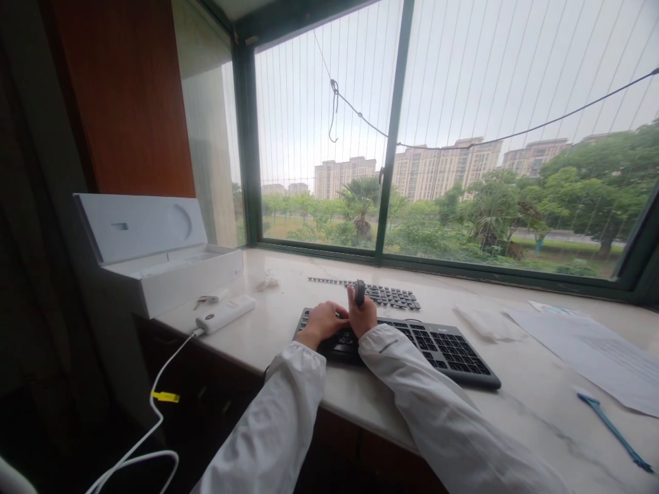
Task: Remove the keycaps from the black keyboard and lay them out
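A black keyboard (443,346) lies on the pale stone sill (288,322) in front of me. My left hand (325,320) rests on the keyboard's left end, fingers curled down onto it. My right hand (362,314) is closed around a small dark grey tool (359,291) that stands upright above the keys. Behind the keyboard lie rows of loose dark keycaps (384,295). Both of my arms wear white sleeves.
An open white box (165,264) stands at the left. A white power bank (225,314) with a white cable lies beside it. Papers (592,350) and a blue tool (615,431) lie at the right. A wide window runs behind the sill.
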Demonstrator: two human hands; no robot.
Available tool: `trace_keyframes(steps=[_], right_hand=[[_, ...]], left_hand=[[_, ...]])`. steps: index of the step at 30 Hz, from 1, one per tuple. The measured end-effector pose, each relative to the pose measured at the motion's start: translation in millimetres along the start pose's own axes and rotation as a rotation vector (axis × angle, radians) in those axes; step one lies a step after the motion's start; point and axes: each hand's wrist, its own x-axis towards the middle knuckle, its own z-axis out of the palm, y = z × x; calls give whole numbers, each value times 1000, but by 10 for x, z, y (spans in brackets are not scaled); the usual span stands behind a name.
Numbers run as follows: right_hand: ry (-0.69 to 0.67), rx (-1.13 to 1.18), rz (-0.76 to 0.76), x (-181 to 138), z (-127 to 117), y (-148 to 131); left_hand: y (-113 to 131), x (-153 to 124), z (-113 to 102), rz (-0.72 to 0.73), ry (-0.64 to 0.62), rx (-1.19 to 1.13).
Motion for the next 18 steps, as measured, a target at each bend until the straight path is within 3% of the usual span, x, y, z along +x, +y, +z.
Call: trace_keyframes(steps=[11,18], right_hand=[[19,-5,-18,4,10,21],[115,8,-155,-56,-82,-241]], left_hand=[[21,2,-16,-15,-23,9],[30,11,-20,-43,-32,40]])
